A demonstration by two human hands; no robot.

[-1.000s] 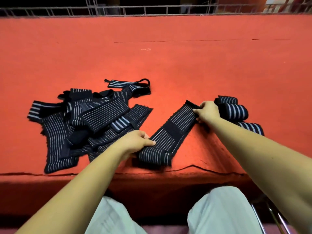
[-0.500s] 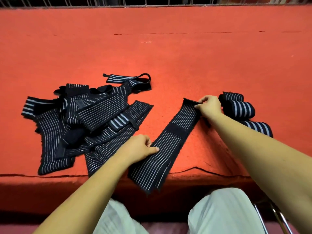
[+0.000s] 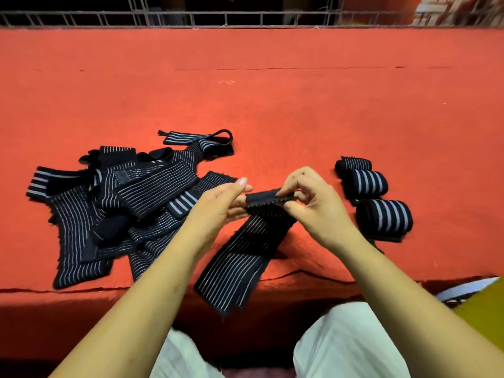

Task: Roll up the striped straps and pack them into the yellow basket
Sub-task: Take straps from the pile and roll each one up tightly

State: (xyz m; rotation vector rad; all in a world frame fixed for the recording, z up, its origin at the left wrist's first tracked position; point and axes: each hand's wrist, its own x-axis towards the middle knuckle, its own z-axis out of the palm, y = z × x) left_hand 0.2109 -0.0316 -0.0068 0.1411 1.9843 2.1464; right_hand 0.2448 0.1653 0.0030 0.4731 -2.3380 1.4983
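Observation:
A dark striped strap (image 3: 240,257) runs from my hands down over the red table's front edge. Its far end is folded over and pinched between my left hand (image 3: 218,205) and my right hand (image 3: 308,203), lifted a little off the table. To the left lies a loose pile of striped straps (image 3: 117,205), unrolled and overlapping. Right of my right hand sit three rolled straps (image 3: 366,181) in a row. A yellow basket corner (image 3: 485,306) shows at the lower right edge, mostly out of frame.
The red felt table (image 3: 272,99) stretches far back to a metal wire railing (image 3: 245,19). Its front edge (image 3: 68,291) runs just above my lap. A white-striped piece (image 3: 463,290) lies beside the basket.
My left hand left the strap's near end and rose to meet my right hand. Both now pinch the strap's far end, which has been lifted and folded over. The near end hangs over the table edge.

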